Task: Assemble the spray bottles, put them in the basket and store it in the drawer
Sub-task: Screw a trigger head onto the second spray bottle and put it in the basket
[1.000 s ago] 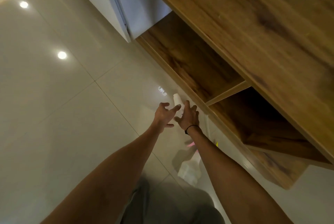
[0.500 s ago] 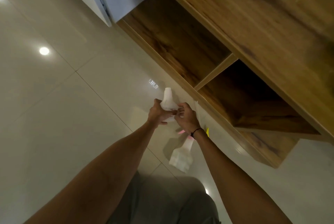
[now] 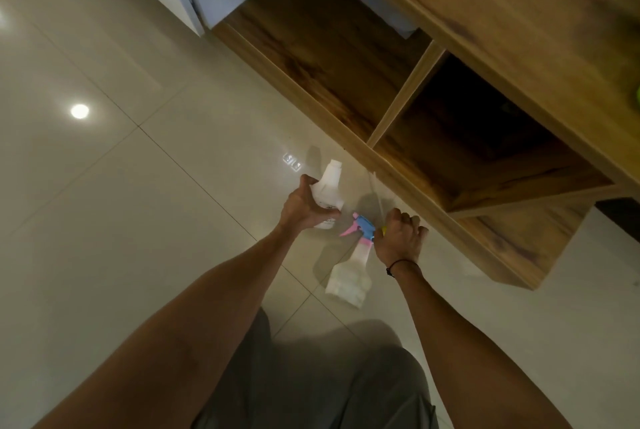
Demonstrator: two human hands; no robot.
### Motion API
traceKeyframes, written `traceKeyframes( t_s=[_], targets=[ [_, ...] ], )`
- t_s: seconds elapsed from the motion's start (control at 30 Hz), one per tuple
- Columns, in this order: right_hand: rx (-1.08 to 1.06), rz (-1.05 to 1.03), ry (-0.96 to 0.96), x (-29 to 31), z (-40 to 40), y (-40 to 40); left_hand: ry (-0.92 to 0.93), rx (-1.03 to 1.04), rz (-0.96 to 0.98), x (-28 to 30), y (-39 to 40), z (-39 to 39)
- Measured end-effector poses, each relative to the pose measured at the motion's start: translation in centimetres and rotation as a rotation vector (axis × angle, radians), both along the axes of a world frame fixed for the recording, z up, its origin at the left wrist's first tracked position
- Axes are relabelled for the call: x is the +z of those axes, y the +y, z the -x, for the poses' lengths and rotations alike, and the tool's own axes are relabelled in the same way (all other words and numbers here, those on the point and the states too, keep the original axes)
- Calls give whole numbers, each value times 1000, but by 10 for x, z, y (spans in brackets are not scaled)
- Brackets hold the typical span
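The left hand [image 3: 304, 208] is wrapped around the body of an uncapped white bottle [image 3: 328, 191], thumb on one side and fingers on the other, holding it above the floor with its open neck pointing away from the person. Half a second ago both hands met on this bottle; now they have parted, and the right hand [image 3: 398, 238] has dropped to the right of it, fingers curled shut around something with a yellow tip and a thin clear tube running up toward the wooden shelf unit [image 3: 398, 109]. That looks like a loose spray head with its dip tube, though the hand hides most of it.

Just below the held bottle stands a second bottle [image 3: 348, 278], already fitted with its blue and pink trigger head [image 3: 360, 227], so one assembly seems finished.

The split likely means the head is about to be fed into the open neck. No basket or drawer can be identified in view.
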State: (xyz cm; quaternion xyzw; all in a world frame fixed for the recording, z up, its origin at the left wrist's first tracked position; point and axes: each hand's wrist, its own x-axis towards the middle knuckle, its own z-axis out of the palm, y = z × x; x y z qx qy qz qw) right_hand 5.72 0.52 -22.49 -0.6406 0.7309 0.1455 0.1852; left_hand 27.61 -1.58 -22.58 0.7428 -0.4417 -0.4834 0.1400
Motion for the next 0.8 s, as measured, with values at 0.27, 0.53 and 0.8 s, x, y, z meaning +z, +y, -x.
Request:
traceKeyframes(
  t_s=[0.27, 0.53, 0.8],
  targets=[
    [-55, 43, -15, -13, 4, 18, -22, -41, 31, -12, 28, 1],
    [72, 189, 75, 10, 24, 36, -243, -200, 109, 4, 46, 1],
    [108, 235, 39, 23, 50, 46, -359, -279, 146, 10, 59, -7]
  ],
)
